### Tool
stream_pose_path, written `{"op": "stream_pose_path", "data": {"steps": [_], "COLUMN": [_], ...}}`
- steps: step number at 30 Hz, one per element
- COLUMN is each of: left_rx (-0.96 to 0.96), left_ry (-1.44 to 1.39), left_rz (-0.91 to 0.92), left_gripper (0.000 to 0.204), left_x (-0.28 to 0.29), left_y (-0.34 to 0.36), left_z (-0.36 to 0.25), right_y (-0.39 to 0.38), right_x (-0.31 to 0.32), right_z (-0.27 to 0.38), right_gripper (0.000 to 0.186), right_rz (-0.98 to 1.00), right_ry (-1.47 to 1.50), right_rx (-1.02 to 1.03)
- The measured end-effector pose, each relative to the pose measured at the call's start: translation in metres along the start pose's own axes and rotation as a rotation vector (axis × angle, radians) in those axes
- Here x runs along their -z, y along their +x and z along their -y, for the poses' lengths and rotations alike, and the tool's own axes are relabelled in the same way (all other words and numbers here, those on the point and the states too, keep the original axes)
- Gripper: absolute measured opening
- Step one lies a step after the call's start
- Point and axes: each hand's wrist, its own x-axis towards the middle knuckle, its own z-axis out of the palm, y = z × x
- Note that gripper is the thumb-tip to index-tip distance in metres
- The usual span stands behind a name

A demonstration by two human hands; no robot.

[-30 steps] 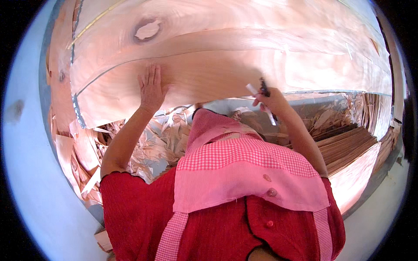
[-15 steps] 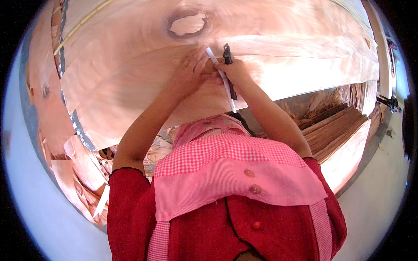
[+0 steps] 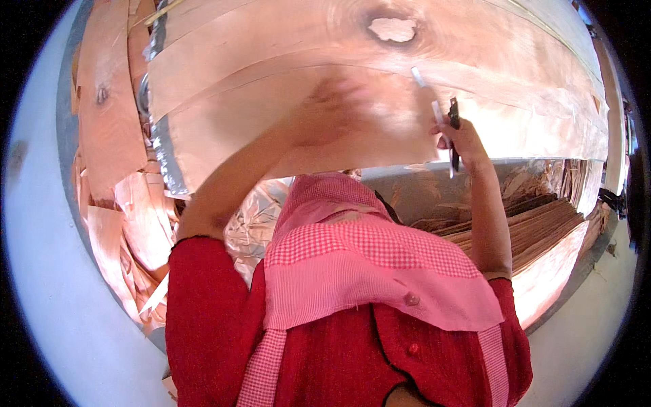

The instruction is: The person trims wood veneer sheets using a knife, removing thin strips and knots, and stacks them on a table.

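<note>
A thin sheet of wood veneer [image 3: 251, 142] lies across the work surface before me, its near edge close to my body. Over it my left hand [image 3: 336, 112] is blurred by motion, with its fingers stretched out and nothing visible in them. Near the right end of this sheet, my right hand [image 3: 462, 139] is closed around a slim black cutter [image 3: 454, 112], held upright. A narrow white strip [image 3: 437, 114] is pinched in the same hand beside the cutter. Further up, a short white piece [image 3: 418, 76] shows against the veneer; whether it joins the strip I cannot tell.
Beyond lies more veneer with a dark-rimmed knot hole [image 3: 393, 29]. A stack of veneer sheets [image 3: 542, 227] stands below the surface at right. Torn veneer scraps [image 3: 139, 203] are heaped at left, beside a long veneer piece [image 3: 112, 102] with a knot.
My right hand has moved right and toward me with the cutter and strip. The left hand has come away from it and sweeps over the veneer. The whole view has shifted.
</note>
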Motion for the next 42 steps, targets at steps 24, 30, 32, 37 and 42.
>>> {"op": "stream_pose_path", "data": {"steps": [24,30,32,37,42], "left_rx": [0.558,0.3,0.332,0.347,0.44], "left_ry": [0.204,0.012,0.009,-0.155,-0.087], "left_rz": [0.068,0.082,-0.026,-0.108,-0.053], "left_gripper": [0.064,0.049,0.042,0.032,0.035], "left_x": [0.174,0.16,0.145,0.149,0.156], "left_y": [-0.276,-0.302,-0.311,-0.307,-0.296], "left_z": [0.218,0.154,0.151,0.152,0.139], "right_y": [-0.014,-0.016,-0.021,-0.029,-0.015], "right_x": [-0.49,-0.502,-0.498,-0.499,-0.508], "right_z": [0.143,0.111,0.106,0.127,0.144], "right_gripper": [0.017,0.018,0.018,0.019,0.019], "right_rz": [0.14,0.032,0.012,0.066,0.026], "right_ry": [0.388,0.396,0.445,0.565,0.52], "right_rx": [-0.227,-0.085,-0.01,-0.095,-0.169]}}
